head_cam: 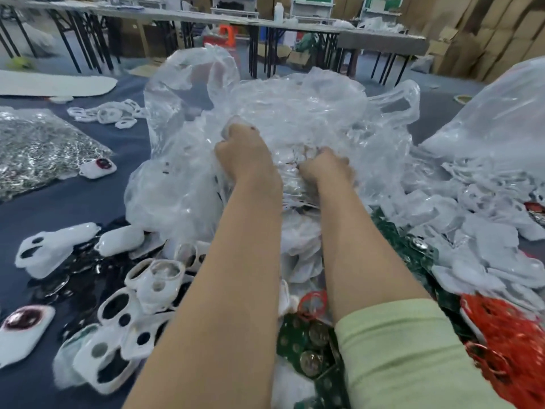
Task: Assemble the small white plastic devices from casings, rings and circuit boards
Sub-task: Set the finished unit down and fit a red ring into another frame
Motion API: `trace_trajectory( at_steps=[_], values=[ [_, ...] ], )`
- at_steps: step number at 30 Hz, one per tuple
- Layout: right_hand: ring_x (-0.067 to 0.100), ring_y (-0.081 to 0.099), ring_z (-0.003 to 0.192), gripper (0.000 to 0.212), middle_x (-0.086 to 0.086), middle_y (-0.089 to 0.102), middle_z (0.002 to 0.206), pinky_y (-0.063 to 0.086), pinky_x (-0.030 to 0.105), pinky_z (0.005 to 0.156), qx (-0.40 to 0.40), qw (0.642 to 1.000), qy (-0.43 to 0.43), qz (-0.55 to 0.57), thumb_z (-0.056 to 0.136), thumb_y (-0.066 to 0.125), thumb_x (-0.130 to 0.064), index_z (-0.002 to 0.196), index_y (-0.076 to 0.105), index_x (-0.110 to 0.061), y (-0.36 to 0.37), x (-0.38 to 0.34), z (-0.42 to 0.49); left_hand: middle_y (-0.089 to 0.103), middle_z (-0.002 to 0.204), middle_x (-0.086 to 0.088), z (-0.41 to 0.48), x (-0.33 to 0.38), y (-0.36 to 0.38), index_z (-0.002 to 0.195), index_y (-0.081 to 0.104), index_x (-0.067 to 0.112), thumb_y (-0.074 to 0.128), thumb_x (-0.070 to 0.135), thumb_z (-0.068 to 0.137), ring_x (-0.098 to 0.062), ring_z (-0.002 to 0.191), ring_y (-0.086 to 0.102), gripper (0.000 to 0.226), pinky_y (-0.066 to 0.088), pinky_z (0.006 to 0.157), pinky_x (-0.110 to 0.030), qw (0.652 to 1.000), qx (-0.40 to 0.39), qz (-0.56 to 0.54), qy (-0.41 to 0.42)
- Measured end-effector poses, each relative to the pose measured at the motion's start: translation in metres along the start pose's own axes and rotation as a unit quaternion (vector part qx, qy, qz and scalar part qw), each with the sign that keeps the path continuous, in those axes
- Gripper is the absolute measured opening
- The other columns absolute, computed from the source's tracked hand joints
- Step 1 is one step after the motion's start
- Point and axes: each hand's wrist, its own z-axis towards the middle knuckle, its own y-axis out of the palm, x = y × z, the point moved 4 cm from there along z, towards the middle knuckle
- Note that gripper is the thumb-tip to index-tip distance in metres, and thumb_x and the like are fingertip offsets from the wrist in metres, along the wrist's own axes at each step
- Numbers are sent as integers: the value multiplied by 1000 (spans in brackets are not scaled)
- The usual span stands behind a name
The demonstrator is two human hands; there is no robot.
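Left hand (244, 154) fisted on the film of a big clear plastic bag (295, 113), mid-counter. Right hand (327, 166) just beside it, fingers likewise curled into the same film. White casings (132, 290) lie loose on the blue counter (73, 199), left. Green circuit boards (306, 335) under the forearms. Red rings (507, 329) heaped near right. Bag of shiny metal parts (38, 149) far left.

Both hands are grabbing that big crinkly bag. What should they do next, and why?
Probably pull the film apart to open the bag. The left hand and right hand each grip a bunch of its clear film close together, and the film is crumpled shut between them, so whatever is inside likely can't be reached yet.
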Motion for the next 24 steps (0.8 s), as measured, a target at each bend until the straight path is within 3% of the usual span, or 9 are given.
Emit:
trace_trajectory(
  at_steps=[1, 2, 3, 7, 12, 16, 19, 22, 24],
  values=[
    [36, 44, 125, 47, 19, 40, 141, 39, 34, 94, 7, 1000, -16, -20, 94, 48, -24, 140, 41, -17, 2, -3, -2, 42, 66, -2, 1, 2, 0, 103, 59, 2, 46, 10, 89, -18, 55, 34, 21, 28, 52, -26, 1000, 0, 18, 6],
    [34, 47, 122, 41, 17, 46, 137, 40, 33, 91, 22, 998, -32, -42, 94, 48, -21, 135, 49, -16, 1, -6, -6, 39, 62, 0, -5, 4, 1, 78, 55, 10, 48, 9, 87, -17, 52, 31, 12, 25, 49, -25, 1000, -4, 25, 12],
    [33, 51, 117, 36, 15, 53, 132, 42, 32, 89, 39, 997, -53, -45, 94, 48, -18, 129, 55, -14, 1, -8, -6, 40, 62, 0, -9, 3, 1, 73, 52, 11, 49, 10, 85, -17, 53, 31, 13, 26, 50, -26, 999, -5, 36, 20],
    [23, 53, 83, 25, 7, 67, 106, 40, 24, 71, 75, 993, -83, 47, 90, 51, -5, 106, 68, -14, -3, -10, -11, 48, 78, -4, -12, -4, 3, 88, 55, 6, 48, 10, 87, -18, 64, 40, 9, 37, 60, -26, 998, -40, 52, 8],
    [19, 54, 79, 24, 3, 66, 96, 36, 25, 67, 142, 977, -98, 124, 94, 45, -9, 103, 66, -14, -7, -4, -16, 49, 70, -3, -15, -10, -2, 86, 52, 7, 46, 7, 89, -16, 58, 41, 7, 39, 55, -21, 997, -69, 37, -21],
    [28, 54, 102, 29, 10, 60, 117, 41, 31, 78, 104, 987, -102, 73, 94, 41, -13, 114, 62, -11, 1, -9, -14, 42, 61, -1, -14, -10, -7, 72, 46, 10, 47, 4, 83, -17, 53, 34, 13, 36, 52, -20, 997, -69, 26, -31],
    [36, 34, 131, 43, 15, 35, 145, 36, 42, 102, 42, 999, -33, 11, 98, 39, -33, 137, 46, -16, 9, -5, -10, 43, 59, 0, -13, -9, -7, 76, 47, 9, 47, 7, 85, -16, 51, 35, 9, 36, 51, -19, 997, -65, 26, -35],
    [37, 31, 133, 51, 16, 28, 148, 37, 42, 101, 8, 999, -16, -31, 98, 40, -41, 143, 37, -19, 12, -6, -8, 40, 56, 1, -11, -10, -6, 75, 44, 10, 46, 6, 83, -15, 49, 30, 9, 32, 48, -20, 997, -65, 29, -37],
    [36, 39, 128, 45, 16, 33, 144, 40, 38, 90, 16, 999, -21, -35, 99, 42, -35, 139, 41, -16, 11, -5, -7, 37, 57, 1, -9, -12, -4, 78, 43, 8, 46, 5, 82, -15, 49, 27, 6, 30, 47, -20, 996, -69, 25, -40]
  ],
)
